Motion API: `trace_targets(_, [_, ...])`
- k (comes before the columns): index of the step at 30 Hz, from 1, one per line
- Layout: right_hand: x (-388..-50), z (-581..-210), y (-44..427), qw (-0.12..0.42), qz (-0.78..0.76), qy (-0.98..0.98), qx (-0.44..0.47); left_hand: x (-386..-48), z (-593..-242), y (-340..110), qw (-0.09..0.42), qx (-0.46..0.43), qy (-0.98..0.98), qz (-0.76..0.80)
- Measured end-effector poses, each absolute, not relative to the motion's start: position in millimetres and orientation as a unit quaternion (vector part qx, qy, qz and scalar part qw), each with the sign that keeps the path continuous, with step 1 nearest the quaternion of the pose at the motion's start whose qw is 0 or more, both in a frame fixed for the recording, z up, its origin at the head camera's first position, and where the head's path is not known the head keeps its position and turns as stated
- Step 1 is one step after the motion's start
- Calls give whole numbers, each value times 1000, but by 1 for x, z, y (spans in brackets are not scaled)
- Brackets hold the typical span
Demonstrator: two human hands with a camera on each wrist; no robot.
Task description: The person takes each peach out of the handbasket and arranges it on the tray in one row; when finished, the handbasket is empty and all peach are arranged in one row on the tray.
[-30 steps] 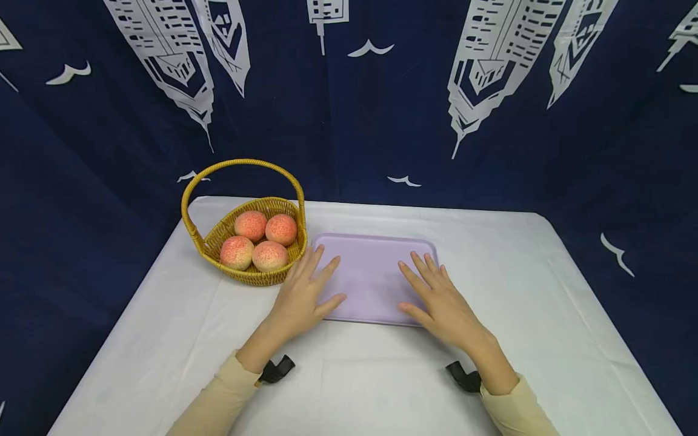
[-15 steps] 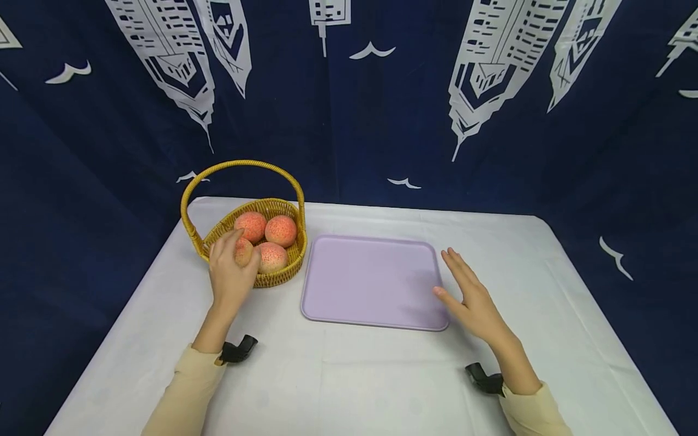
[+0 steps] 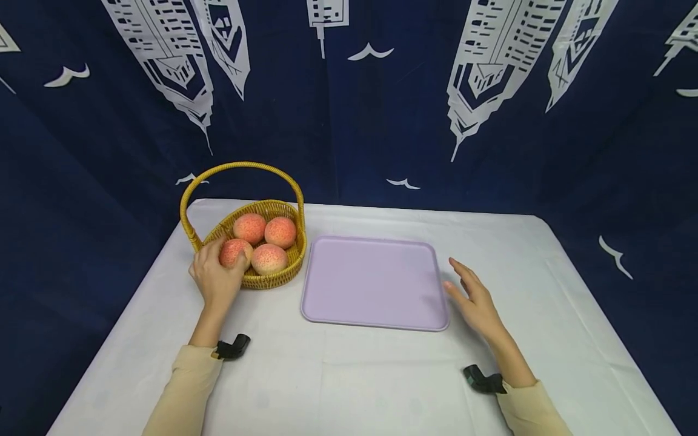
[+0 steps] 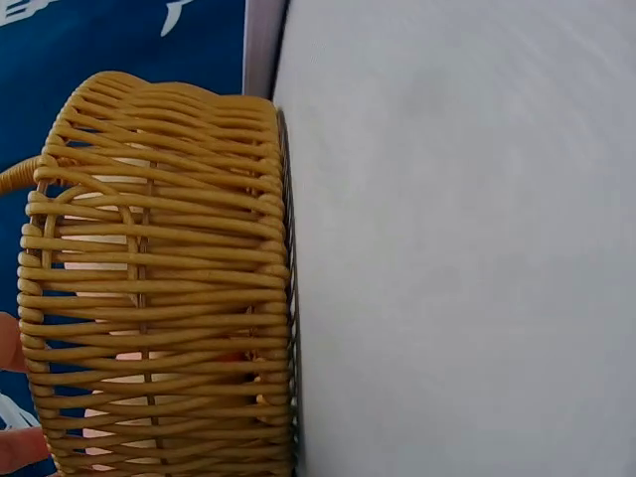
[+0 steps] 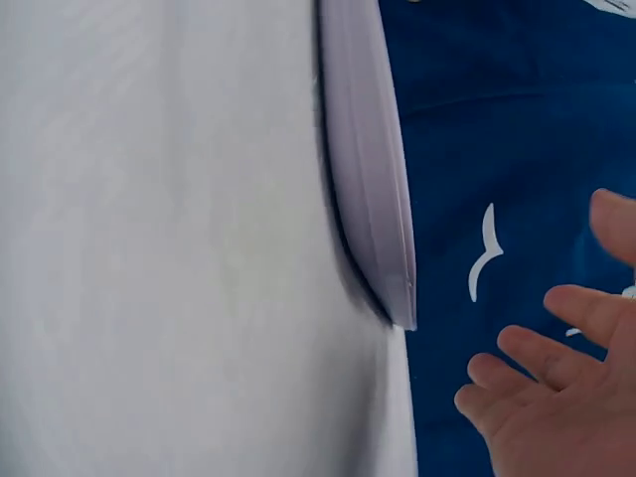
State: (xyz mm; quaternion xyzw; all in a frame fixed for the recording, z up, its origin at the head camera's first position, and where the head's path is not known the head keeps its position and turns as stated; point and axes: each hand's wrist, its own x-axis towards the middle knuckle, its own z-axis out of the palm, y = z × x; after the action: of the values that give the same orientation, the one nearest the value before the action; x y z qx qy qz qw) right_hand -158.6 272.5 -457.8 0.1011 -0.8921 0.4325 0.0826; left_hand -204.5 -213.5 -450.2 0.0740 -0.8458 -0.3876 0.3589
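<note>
My left hand [image 3: 217,275] reaches over the near left rim of a wicker basket [image 3: 275,280]. Its thumb and fingers curl about the front-left peach [image 3: 233,251], which shows red and speckled between them. Three more peaches lie in the basket, including a paler front one [image 3: 269,259]. The left wrist view shows the basket's woven side [image 4: 164,288] up close, with fingertips [image 4: 18,449] past its rim. Off the right edge of a lilac tray [image 3: 373,281], my right hand [image 3: 480,309] hovers with loosely extended fingers and holds nothing. Nothing lies on the tray.
The basket's tall arched handle [image 3: 242,165] rises over the fruit. A white cloth [image 3: 354,381] covers the table, and a dark blue curtain [image 3: 382,121] with white prints hangs behind. Each wrist wears a black camera mount, such as the left one [image 3: 233,347].
My left hand went from the tray's left side to the basket and onto the front-left peach, then shifted slightly left. My right hand drew off the tray to the right.
</note>
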Motion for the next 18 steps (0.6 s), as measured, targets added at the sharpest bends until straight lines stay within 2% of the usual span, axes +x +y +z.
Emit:
trace_targets(7, [-165, -479, 278, 60, 462, -881, 77, -207, -457, -216, 307, 90, -874, -366])
trace_targets(18, [-165, -494, 281, 58, 443, -892, 69, -211, -461, -218, 264, 100, -893, -350])
